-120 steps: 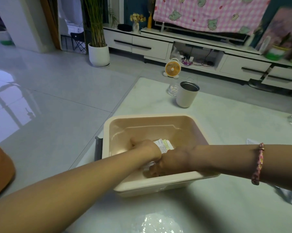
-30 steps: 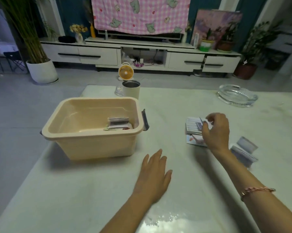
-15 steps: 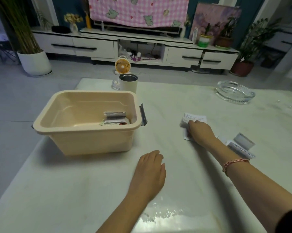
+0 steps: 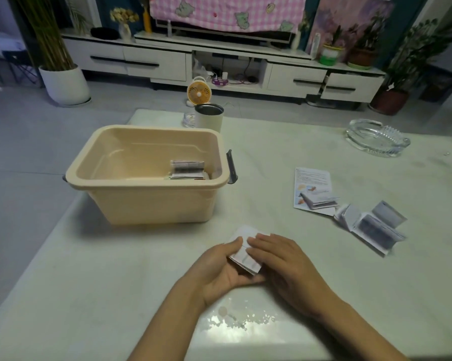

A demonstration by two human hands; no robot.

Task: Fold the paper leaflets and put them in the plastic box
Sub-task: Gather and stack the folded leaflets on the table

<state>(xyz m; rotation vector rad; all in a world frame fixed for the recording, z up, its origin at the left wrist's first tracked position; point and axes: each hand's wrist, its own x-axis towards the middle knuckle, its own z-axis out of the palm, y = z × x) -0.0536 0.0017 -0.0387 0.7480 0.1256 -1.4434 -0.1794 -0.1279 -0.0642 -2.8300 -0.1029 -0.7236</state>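
**Both hands on one leaflet**

Fingers of the left hand (image 4: 219, 269) curl under a white folded paper leaflet (image 4: 241, 252), thumb on top, gripping it. The right hand (image 4: 282, 267) lays its fingers flat across it, pressing. This happens over the near middle of the pale table (image 4: 89, 295). Farther left stands the beige plastic box (image 4: 146, 201), holding folded leaflets (image 4: 187, 170). Loose leaflets (image 4: 312, 183) lie to the right.

Your pale table (image 4: 115, 295) carries the beige plastic box (image 4: 152, 204) at left, a mug (image 4: 208, 121) just behind it, a glass ashtray (image 4: 377, 138) far right, 1 flat leaflet (image 4: 312, 178) and a part-folded bundle (image 4: 370, 227) beside it.
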